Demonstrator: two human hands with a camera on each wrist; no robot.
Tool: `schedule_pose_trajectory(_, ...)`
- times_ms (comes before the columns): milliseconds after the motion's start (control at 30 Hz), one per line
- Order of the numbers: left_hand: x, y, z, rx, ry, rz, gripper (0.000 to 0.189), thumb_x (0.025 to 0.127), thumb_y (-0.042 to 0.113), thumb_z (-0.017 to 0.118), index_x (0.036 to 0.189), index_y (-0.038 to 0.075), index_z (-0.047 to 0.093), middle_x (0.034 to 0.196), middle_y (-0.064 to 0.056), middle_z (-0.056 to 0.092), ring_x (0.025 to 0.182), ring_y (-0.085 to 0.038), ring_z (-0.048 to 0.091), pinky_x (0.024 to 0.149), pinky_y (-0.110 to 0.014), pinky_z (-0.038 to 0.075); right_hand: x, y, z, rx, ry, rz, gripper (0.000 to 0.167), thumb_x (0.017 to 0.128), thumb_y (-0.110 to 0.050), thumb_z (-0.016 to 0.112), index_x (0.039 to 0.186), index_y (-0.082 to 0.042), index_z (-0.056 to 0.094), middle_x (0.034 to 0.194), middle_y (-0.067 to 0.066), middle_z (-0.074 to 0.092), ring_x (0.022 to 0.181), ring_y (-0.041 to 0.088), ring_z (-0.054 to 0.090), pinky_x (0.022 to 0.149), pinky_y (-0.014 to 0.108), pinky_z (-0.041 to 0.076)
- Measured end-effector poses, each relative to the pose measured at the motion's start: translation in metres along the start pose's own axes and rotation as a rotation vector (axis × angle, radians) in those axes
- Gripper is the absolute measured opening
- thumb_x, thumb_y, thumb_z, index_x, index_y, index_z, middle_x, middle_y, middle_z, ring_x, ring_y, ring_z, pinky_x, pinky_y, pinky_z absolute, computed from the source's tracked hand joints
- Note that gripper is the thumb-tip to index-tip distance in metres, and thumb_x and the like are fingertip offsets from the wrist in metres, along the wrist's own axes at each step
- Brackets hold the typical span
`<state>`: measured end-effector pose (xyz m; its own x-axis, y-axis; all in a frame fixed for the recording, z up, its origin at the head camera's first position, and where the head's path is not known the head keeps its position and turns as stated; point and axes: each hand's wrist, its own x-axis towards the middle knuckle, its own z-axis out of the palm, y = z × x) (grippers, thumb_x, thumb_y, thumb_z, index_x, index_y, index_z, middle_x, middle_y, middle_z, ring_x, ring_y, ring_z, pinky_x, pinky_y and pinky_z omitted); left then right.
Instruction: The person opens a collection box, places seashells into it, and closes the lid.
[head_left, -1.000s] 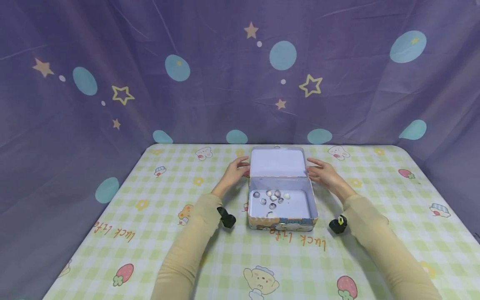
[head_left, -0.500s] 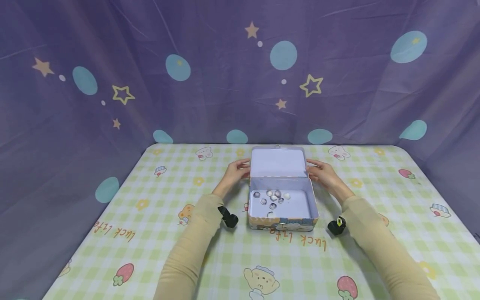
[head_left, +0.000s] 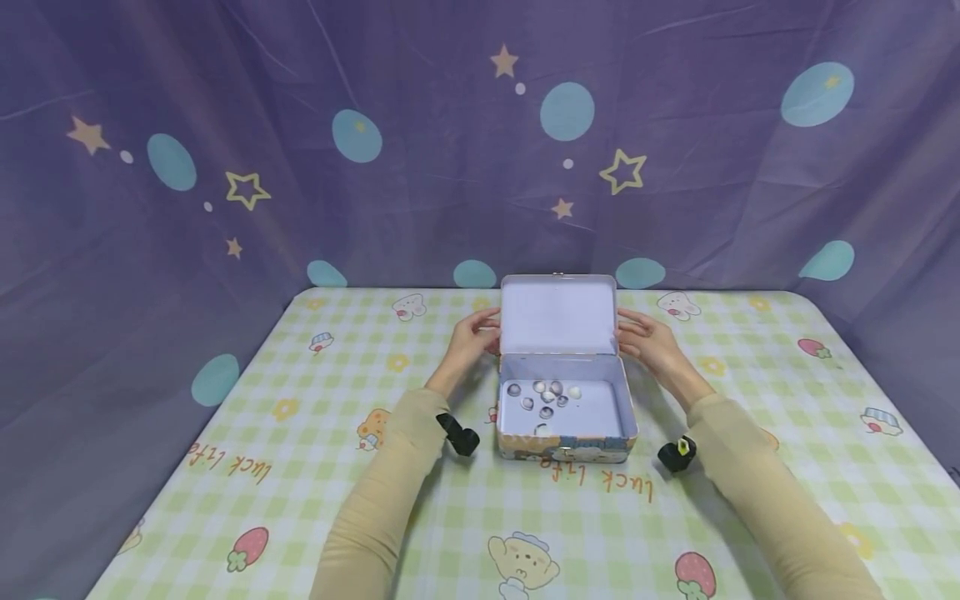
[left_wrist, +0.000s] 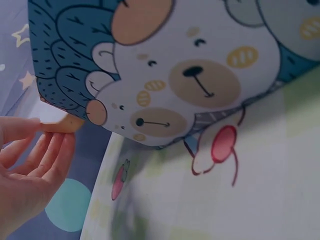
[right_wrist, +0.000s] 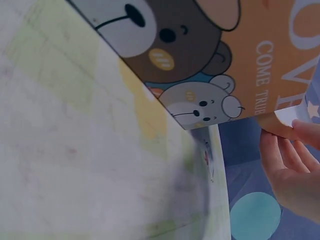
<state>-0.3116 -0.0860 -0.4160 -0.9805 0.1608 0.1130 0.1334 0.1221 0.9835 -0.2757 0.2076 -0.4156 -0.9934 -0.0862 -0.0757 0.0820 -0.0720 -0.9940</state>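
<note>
A hinged tin box [head_left: 566, 450] stands on the table with its lid [head_left: 558, 315] raised at the back. Several small shells [head_left: 556, 388] lie scattered on the box's pale floor. My left hand [head_left: 465, 348] pinches the lid's left edge between thumb and fingers, as the left wrist view shows beside the lid edge [left_wrist: 62, 125]. At the opposite side, my right hand [head_left: 654, 346] pinches the right edge of the lid, its thumb and fingers on the lid edge [right_wrist: 275, 126] in the right wrist view. Cartoon bears cover the box's outer sides [left_wrist: 165, 85].
A green-checked tablecloth [head_left: 420, 533] with printed fruit and animals covers the table. A purple curtain [head_left: 450, 225] with stars and blue dots hangs behind its far edge. Each wrist carries a black camera [head_left: 459, 435].
The lid has swung up from leaning back to a more upright angle, with both hands on its edges. The box and the shells have stayed in place.
</note>
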Motion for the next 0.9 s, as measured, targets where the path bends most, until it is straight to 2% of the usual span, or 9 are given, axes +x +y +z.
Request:
schedule_pose_trajectory(133,-0.004,0.006,-0.001,-0.010,0.019,0.032,0.040,0.081,-0.003,0.056,0.120,-0.002,0.051,0.101,-0.026,0.057,0.069,-0.019,0.058,0.065,-0.036,0.050,-0.003,-0.003,0.001,-0.007,0.019,-0.012,0.056,0.087,-0.001,0.051,0.137,0.002,0.025,0.131,0.029,0.034,0.083,0.000,0.058,0.081,0.020,0.045)
schedule_pose_trajectory(233,-0.002,0.004,-0.001,-0.004,0.051,0.069,0.036,0.081,0.001,0.059,0.116,0.000,0.055,0.098,-0.022,0.059,0.078,-0.023,0.059,0.070,-0.036,0.050,-0.006,-0.005,0.000,0.006,0.027,-0.034,0.055,0.086,-0.001,0.052,0.135,0.004,0.027,0.116,0.015,0.053,0.084,0.002,0.058,0.080,0.021,0.046)
schedule_pose_trajectory(267,-0.001,0.000,-0.002,-0.020,0.047,0.114,0.034,0.081,0.006,0.061,0.115,0.003,0.058,0.096,-0.017,0.061,0.080,-0.021,0.059,0.071,-0.034,0.050,-0.007,-0.006,0.000,0.023,0.023,-0.045,0.055,0.086,-0.001,0.053,0.134,0.005,0.028,0.110,0.008,0.056,0.084,0.002,0.058,0.080,0.021,0.046)
schedule_pose_trajectory(367,0.000,-0.001,-0.004,-0.052,0.041,0.159,0.031,0.081,0.011,0.063,0.111,0.004,0.060,0.093,-0.015,0.062,0.082,-0.021,0.060,0.073,-0.031,0.050,-0.011,-0.009,-0.002,0.074,0.011,-0.080,0.052,0.086,-0.001,0.054,0.132,0.006,0.031,0.095,-0.006,0.060,0.085,0.004,0.059,0.079,0.022,0.047)
schedule_pose_trajectory(467,-0.002,0.005,-0.002,-0.079,0.043,0.166,0.030,0.082,0.010,0.062,0.110,0.000,0.059,0.094,-0.018,0.060,0.081,-0.023,0.062,0.073,-0.034,0.051,-0.014,-0.013,-0.003,0.105,-0.006,-0.115,0.041,0.086,-0.002,0.055,0.124,0.003,0.041,0.092,-0.005,0.062,0.085,0.006,0.060,0.079,0.023,0.047)
schedule_pose_trajectory(500,-0.005,0.010,-0.001,-0.072,0.058,0.138,0.029,0.082,0.005,0.060,0.110,-0.004,0.058,0.094,-0.021,0.059,0.081,-0.024,0.062,0.074,-0.037,0.050,-0.015,-0.013,-0.003,0.110,-0.007,-0.122,0.035,0.085,-0.003,0.055,0.119,0.000,0.045,0.091,-0.005,0.062,0.085,0.006,0.060,0.079,0.024,0.047)
schedule_pose_trajectory(633,-0.012,0.020,0.000,-0.102,0.074,0.126,0.028,0.083,0.001,0.058,0.108,-0.011,0.056,0.095,-0.023,0.057,0.075,-0.014,0.061,0.074,-0.038,0.050,-0.018,-0.016,-0.003,0.135,-0.020,-0.135,0.020,0.085,-0.004,0.056,0.103,-0.011,0.053,0.089,-0.003,0.063,0.083,0.007,0.060,0.079,0.025,0.047)
schedule_pose_trajectory(733,-0.017,0.024,0.000,-0.128,0.081,0.128,0.029,0.084,0.003,0.058,0.108,-0.011,0.055,0.100,-0.022,0.058,0.076,-0.008,0.058,0.075,-0.036,0.050,-0.021,-0.017,-0.004,0.143,-0.036,-0.151,0.017,0.086,-0.004,0.055,0.101,-0.012,0.055,0.090,-0.002,0.063,0.083,0.008,0.060,0.080,0.025,0.047)
schedule_pose_trajectory(900,-0.024,0.029,-0.001,-0.129,0.101,0.152,0.027,0.084,0.005,0.059,0.105,-0.010,0.057,0.103,-0.021,0.058,0.078,-0.006,0.058,0.073,-0.030,0.051,-0.029,-0.017,-0.006,0.119,-0.067,-0.204,0.016,0.085,-0.010,0.058,0.101,-0.012,0.056,0.096,-0.002,0.058,0.088,0.008,0.059,0.081,0.025,0.046)
